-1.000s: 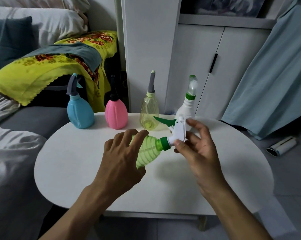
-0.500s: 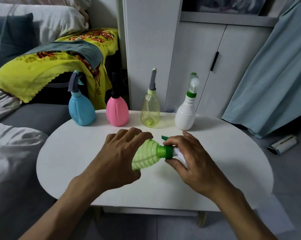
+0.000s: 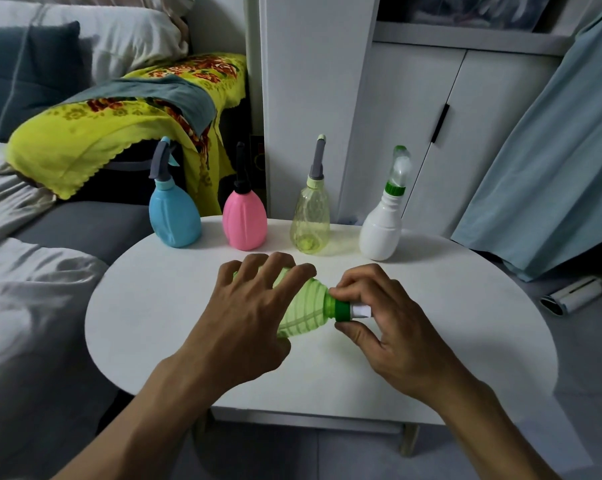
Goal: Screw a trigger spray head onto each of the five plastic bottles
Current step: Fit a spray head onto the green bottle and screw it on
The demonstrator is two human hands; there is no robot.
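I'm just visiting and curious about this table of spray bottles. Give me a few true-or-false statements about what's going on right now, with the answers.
1. Four bottles stand upright in a row at the back of the white table. True.
2. The left hand holds the green ribbed bottle on its side. True.
3. The pink bottle stands at the far right of the row. False: the white bottle stands there; the pink one is second from the left, next to the blue bottle.
4. The right hand lies flat on the table, holding nothing. False: its fingers pinch the green collar at the ribbed bottle's neck.
5. The clear yellow bottle has no spray head. False: a grey head sits on it.
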